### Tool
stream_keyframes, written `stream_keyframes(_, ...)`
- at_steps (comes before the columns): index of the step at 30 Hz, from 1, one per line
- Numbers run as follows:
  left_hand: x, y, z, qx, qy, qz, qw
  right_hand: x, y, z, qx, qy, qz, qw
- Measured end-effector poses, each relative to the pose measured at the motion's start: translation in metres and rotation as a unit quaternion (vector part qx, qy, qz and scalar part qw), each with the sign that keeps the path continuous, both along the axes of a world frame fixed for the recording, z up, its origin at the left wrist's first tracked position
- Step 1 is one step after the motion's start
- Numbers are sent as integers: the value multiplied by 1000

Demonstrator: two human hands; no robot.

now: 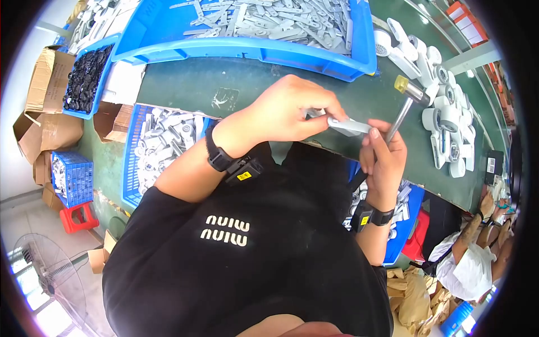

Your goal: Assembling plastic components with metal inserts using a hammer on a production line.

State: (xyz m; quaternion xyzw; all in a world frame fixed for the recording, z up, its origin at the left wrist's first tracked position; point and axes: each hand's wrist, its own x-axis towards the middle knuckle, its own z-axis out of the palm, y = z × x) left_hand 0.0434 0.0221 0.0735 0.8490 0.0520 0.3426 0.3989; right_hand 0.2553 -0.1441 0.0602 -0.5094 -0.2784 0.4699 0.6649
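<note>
You are stationed in a factory workshop, at a small-parts assembly position. Evidence: your long green worktop (185, 78) carries a large blue plastic bin (224, 49) of loose flat grey parts (281, 22) and a heap of white round-headed pieces (449, 118). A smaller blue tray holds glossy black parts (87, 84) in bulk. Your right hand (387, 149) grips a steel-headed hammer with a yellow tip (414, 92). Brown cardboard boxes (50, 84), a caged fan (50, 269) and a white-clad co-worker (471, 269) at your right further indicate a production floor.
</note>
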Motion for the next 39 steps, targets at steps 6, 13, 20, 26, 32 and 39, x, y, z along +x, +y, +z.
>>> stream_keyframes(6,29,-33,-2,129,70,171,974,35,-8,-20,32,-50,-139,989)
stream_keyframes(13,59,-50,-13,198,193,128,952,59,-6,-29,98,82,-157,979)
stream_keyframes(20,63,-51,-23,145,190,112,965,51,-6,-32,89,45,-146,984)
stream_keyframes(26,63,-50,-23,163,210,114,957,50,-5,-32,84,26,-138,987)
stream_keyframes(32,22,-41,7,208,191,187,941,22,-17,-21,43,-49,-125,990)
stream_keyframes(39,-2,-23,-13,156,120,206,959,-5,10,-4,-23,-179,-71,981)
